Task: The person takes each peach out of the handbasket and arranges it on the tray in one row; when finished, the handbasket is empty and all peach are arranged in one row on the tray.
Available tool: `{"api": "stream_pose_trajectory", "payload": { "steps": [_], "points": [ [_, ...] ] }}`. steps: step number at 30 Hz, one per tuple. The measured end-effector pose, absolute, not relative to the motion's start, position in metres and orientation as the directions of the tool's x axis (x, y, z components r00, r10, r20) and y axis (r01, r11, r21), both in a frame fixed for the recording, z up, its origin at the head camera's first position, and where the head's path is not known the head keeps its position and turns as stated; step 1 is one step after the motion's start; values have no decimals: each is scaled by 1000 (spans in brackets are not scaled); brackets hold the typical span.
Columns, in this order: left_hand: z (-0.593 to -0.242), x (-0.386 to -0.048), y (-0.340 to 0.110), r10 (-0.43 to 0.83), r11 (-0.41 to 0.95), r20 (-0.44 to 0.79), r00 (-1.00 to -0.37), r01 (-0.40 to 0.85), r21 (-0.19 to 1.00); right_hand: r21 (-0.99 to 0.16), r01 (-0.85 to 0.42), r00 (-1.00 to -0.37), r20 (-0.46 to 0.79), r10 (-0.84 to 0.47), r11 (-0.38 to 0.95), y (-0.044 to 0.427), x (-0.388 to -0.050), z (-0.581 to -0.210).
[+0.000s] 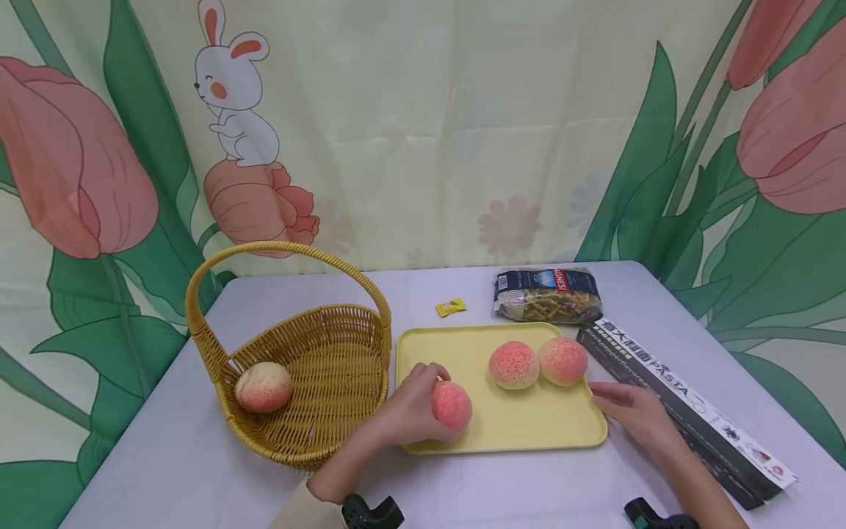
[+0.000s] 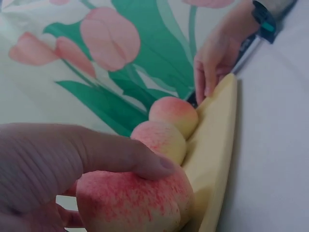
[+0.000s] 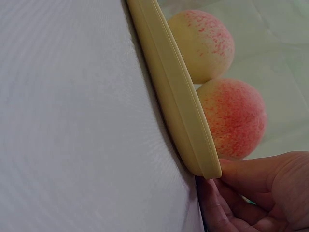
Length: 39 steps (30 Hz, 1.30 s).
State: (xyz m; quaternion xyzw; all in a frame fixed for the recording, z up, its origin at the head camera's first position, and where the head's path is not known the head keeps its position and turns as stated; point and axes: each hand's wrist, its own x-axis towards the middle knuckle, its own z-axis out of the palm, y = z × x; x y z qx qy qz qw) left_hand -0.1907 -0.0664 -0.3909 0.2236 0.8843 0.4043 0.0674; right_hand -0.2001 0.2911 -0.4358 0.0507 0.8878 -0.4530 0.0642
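My left hand (image 1: pixel 419 408) grips a pink peach (image 1: pixel 452 405) at the left end of the yellow tray (image 1: pixel 522 433). Close up in the left wrist view, the thumb lies across that peach (image 2: pixel 135 203); whether its underside touches the tray is hidden. Two more peaches, one nearer the middle (image 1: pixel 514 365) and one farther right (image 1: pixel 563 361), sit side by side on the tray. At the tray's right edge, my right hand (image 1: pixel 631 411) pinches the rim, thumb above and fingers below, as the right wrist view shows. Another peach (image 1: pixel 264 387) lies inside the wicker basket (image 1: pixel 317 459).
Left of the tray stands the basket, its tall handle (image 1: pixel 287 246) arching up. Behind the tray are a small yellow packet (image 1: pixel 451 307) and a bag of pasta (image 1: pixel 548 295). A long black-and-white pasta box (image 1: pixel 687 411) lies slanted on the right, beyond my right hand.
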Motion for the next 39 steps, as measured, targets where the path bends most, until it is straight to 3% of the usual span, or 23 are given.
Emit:
{"api": "stream_pose_trajectory", "payload": {
  "steps": [9,21,39],
  "points": [
    [-395,-192,-63,400,584,41,-916,289,759,-794,154,-986,-165,35,588,292,-200,-434],
    [-417,-203,-55,285,430,153,-946,269,862,-795,156,-985,-166,37,586,292,-201,-435],
    [-433,-213,-42,137,354,218,-966,254,900,-812,142,-987,-157,23,565,292,-200,-435]
  ]
}}
